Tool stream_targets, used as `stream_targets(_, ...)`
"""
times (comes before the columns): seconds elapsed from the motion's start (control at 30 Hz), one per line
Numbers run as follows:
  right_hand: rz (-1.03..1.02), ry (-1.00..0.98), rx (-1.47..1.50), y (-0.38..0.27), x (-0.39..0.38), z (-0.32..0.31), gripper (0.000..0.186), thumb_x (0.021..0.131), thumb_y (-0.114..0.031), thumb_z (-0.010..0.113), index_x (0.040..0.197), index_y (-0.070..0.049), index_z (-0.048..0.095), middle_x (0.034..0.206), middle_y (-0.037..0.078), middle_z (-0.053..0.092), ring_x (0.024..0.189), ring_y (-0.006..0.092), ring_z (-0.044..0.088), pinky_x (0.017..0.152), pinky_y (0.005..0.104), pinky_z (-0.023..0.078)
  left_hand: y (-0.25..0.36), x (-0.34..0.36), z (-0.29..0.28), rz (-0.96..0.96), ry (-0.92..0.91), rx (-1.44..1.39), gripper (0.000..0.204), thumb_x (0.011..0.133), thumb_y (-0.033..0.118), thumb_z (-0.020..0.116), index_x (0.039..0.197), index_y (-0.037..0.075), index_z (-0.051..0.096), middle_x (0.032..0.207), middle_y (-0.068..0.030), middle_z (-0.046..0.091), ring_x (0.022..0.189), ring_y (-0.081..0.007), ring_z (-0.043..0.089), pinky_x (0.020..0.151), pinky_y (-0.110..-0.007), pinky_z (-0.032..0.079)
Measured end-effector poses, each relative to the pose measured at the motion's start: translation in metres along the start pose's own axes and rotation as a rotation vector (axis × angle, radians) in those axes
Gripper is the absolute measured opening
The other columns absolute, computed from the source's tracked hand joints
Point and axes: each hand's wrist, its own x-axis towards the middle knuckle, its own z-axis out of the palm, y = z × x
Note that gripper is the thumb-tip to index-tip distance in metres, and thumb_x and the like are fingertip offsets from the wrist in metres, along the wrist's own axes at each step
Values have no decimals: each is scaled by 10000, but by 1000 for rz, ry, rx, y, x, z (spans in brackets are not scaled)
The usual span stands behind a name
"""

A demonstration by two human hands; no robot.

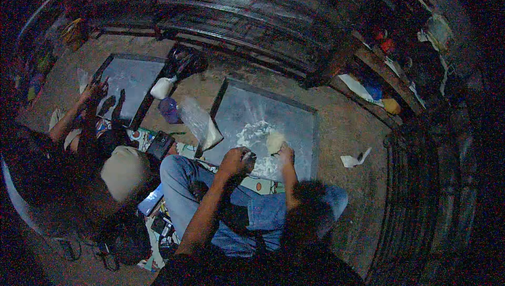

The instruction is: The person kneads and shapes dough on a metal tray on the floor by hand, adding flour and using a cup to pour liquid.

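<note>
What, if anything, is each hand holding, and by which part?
The right hand appears to hold a pale rounded piece by its near edge. Whether the left hand holds anything cannot be told.

There are 2 grey boards (296, 120), 1 pale lump (274, 141) and 1 cap (124, 173).

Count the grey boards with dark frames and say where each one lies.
2. The powdered board lies near the middle of the picture; the second board lies farther left. More could be hidden in the dark parts.
</note>
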Motion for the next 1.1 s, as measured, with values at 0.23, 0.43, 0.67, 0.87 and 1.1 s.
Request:
stream_targets(0.23,380,65,471,-10,4,-9,408,917,-360,528,1086,-4,633,974,104,667,887,251,621,809,361,462,-10,-4,8,93,138,157,246,785,249,682,898,32,668,852,-181,670,768,-359,641,721,-414,505)
stream_targets(0.43,-494,-33,-151,-48,-19,19,453,883,-272,504,1279,-52,509,1335,177,487,1245,331,440,1047,432,315,1,-9,-3,-93,5,172,305,809,311,647,965,49,662,899,-185,666,886,-360,637,796,-438,496)
stream_targets(0.67,-724,-28,-714,-41,-32,63,530,848,-199,461,1359,-62,427,1479,178,290,1365,357,261,1121,497,167,-20,-4,13,59,101,211,284,756,216,638,972,32,638,945,-214,637,874,-405,605,768,-468,491)
stream_targets(0.87,-660,-42,-496,-42,-31,60,487,844,-248,521,1300,-79,500,1324,180,489,1219,360,455,1035,453,339,-34,-6,16,13,87,97,243,733,207,649,929,64,663,904,-193,657,857,-380,625,785,-452,501)
stream_targets(1.1,229,92,720,-8,22,33,423,929,-418,477,1184,-105,601,1056,191,627,837,288,628,739,393,495,-23,-7,16,73,38,136,229,730,195,659,920,68,649,907,-183,655,867,-376,622,775,-460,495)
